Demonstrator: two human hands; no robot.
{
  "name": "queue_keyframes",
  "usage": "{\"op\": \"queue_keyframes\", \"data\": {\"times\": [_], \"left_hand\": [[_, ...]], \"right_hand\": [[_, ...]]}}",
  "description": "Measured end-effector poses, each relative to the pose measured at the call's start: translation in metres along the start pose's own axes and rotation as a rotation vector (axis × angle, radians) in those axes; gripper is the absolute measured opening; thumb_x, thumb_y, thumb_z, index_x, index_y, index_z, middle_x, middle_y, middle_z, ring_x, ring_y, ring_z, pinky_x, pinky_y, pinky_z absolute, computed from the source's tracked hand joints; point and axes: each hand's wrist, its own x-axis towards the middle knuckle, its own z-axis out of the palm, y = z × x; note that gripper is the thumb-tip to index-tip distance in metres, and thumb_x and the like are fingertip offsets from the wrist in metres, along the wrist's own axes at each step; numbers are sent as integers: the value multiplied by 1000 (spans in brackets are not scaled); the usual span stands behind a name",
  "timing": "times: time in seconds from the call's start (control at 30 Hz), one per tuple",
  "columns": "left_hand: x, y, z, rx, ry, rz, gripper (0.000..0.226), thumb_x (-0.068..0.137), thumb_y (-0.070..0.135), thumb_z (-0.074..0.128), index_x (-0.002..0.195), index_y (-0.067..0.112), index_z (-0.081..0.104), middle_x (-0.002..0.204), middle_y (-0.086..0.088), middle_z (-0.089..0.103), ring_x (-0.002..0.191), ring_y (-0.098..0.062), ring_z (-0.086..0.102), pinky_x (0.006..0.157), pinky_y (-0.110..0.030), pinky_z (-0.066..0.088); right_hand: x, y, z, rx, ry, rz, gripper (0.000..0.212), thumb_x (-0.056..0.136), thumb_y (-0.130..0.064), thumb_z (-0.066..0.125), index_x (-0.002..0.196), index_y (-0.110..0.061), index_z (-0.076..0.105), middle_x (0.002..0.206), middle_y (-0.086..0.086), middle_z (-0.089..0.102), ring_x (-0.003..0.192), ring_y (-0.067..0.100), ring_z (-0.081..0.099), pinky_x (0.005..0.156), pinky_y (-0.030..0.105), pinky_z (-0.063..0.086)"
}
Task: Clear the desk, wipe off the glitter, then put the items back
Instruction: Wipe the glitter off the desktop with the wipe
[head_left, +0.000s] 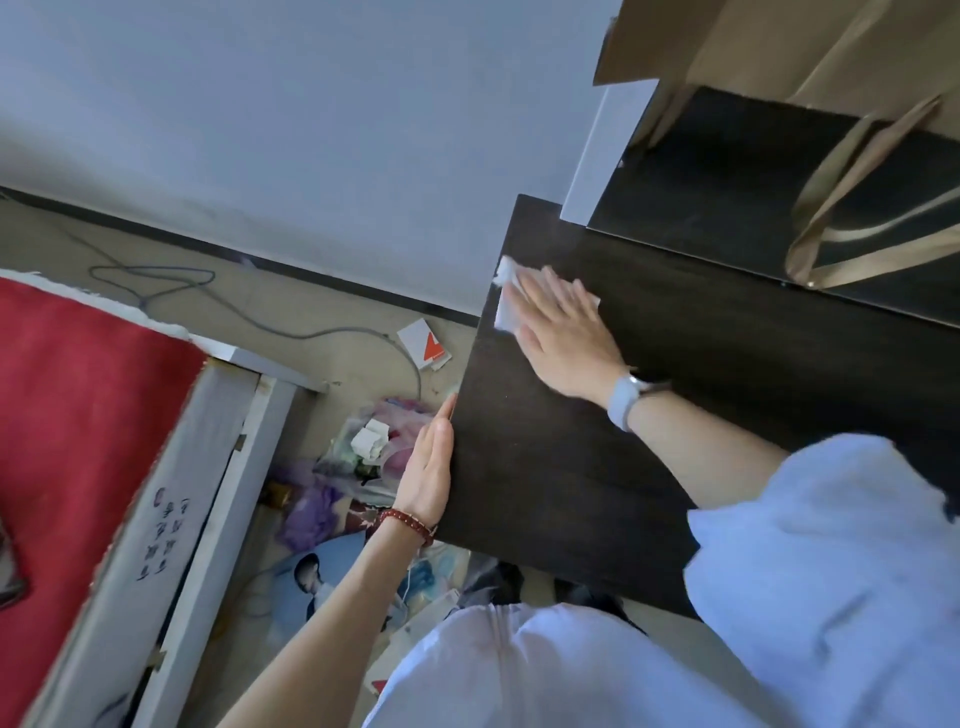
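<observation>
The dark wood desk (675, 395) fills the right half of the view, its top bare near me. My right hand (563, 332) lies flat on a white tissue (505, 299) and presses it to the desk at the far left corner; most of the tissue is hidden under the fingers. My left hand (428, 467) is held flat and upright against the desk's left edge, fingers together, holding nothing. A few pale specks show on the desk surface near my right wrist.
A gold paper bag (779, 41) with ribbon handles stands on the raised shelf at the back right. Below the desk's left edge lies a plastic bag of rubbish (369, 441), papers, a white and orange box (423, 343) and a cable on the floor. A red-covered bed (78, 415) is at left.
</observation>
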Motion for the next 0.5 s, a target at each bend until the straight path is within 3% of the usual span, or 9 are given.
{"op": "queue_keyframes", "data": {"times": [0.1,0.2,0.27,0.4,0.43,0.5], "left_hand": [[1,1,-1,-78,-12,-35,51,89,59,15,134,40,31,145,4,37,134,-11,31,116,-37,19],[0,-2,-4,-382,6,-159,59,95,48,6,134,19,40,128,-2,55,120,-15,49,106,-32,37],[-1,0,-11,-506,37,-237,66,95,47,1,128,12,46,115,-4,59,104,-15,56,90,-24,46],[-5,2,-20,-562,64,-283,66,94,49,1,119,14,51,119,-7,55,107,-21,52,99,-36,35],[-6,4,-20,-535,49,-274,66,95,47,1,123,12,49,120,-6,54,107,-20,51,98,-35,35],[-10,5,-18,-456,21,-251,65,95,45,3,128,10,46,123,-5,54,107,-17,52,96,-30,37]], "right_hand": [[37,-16,-6,105,61,177,50,97,-28,18,145,-14,11,156,5,4,142,29,1,114,48,1],[-27,-54,25,45,147,-87,53,91,-28,20,139,-8,33,150,9,29,138,34,22,112,54,18],[-93,-74,46,40,83,-279,50,93,-29,25,140,-12,32,150,5,31,140,28,21,113,49,14],[-126,-50,49,-73,53,-529,46,91,-28,34,136,-20,38,146,0,39,135,24,25,111,42,13],[-112,-34,45,-99,86,-480,46,89,-27,34,133,-18,42,143,2,43,132,27,30,110,46,19],[-75,0,29,-75,177,-174,48,88,-24,30,130,-10,46,139,11,47,128,37,39,101,55,35]]}}
